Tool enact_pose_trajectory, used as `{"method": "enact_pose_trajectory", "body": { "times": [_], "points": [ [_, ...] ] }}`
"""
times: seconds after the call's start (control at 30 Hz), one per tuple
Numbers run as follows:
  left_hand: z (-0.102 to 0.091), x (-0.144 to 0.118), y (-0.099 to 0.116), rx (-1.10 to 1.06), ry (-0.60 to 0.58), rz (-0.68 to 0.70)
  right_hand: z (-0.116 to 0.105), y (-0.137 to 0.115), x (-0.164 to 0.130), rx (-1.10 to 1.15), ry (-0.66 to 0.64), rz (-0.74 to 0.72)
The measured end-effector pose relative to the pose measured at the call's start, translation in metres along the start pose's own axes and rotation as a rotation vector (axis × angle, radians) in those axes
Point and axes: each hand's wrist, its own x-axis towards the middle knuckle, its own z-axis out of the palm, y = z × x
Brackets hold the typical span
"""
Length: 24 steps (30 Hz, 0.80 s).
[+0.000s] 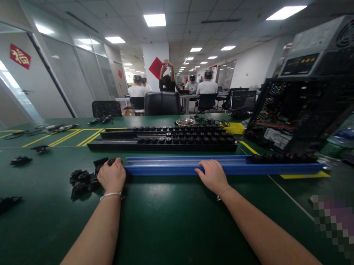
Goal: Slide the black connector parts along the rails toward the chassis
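Observation:
A long blue channel tray [167, 166] lies across the green table in front of me, with several small black parts [283, 157] lined up at its right end. My left hand [112, 175] is closed at the tray's left end and grips a small black part there. My right hand [212, 176] rests on the tray's near wall around its middle, fingers curled over the edge. A cluster of loose black parts [81, 181] lies just left of my left hand.
Two black trays [116, 144] with rows of black parts lie behind the blue one. A metal bowl [185, 122] and a yellow bin [236, 128] sit farther back. An open computer case [300, 110] stands at right. Several people sit at desks far behind.

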Motion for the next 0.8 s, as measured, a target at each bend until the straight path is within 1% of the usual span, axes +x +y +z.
{"method": "enact_pose_trajectory", "body": {
  "times": [0.07,0.17,0.3,0.43,0.6,0.67,0.7,0.77,0.8],
  "points": [
    [0.001,-0.001,-0.001,0.009,0.028,-0.003,0.000,0.000,0.000,-0.003,-0.001,0.000],
    [0.003,-0.002,-0.003,0.020,0.009,-0.021,0.000,0.001,0.000,-0.001,-0.001,-0.005],
    [0.004,-0.001,-0.006,-0.001,-0.016,-0.077,0.001,0.001,0.000,0.007,-0.004,-0.007],
    [0.005,0.001,-0.007,-0.019,-0.002,-0.107,0.001,0.001,0.000,0.002,0.007,-0.003],
    [0.004,0.000,-0.005,-0.014,0.004,-0.113,0.002,0.001,0.000,0.002,0.009,-0.002],
    [0.003,-0.002,-0.001,-0.006,0.055,-0.049,0.001,0.001,0.000,-0.001,0.009,-0.003],
    [0.003,-0.005,0.002,-0.006,0.089,0.011,0.001,0.001,0.000,0.000,0.009,-0.002],
    [0.003,-0.011,0.012,-0.016,0.134,0.182,0.001,0.000,0.000,0.008,0.010,0.001],
    [0.003,-0.015,0.017,-0.022,0.134,0.270,0.001,0.000,-0.001,0.015,0.011,0.003]
  ]
}}
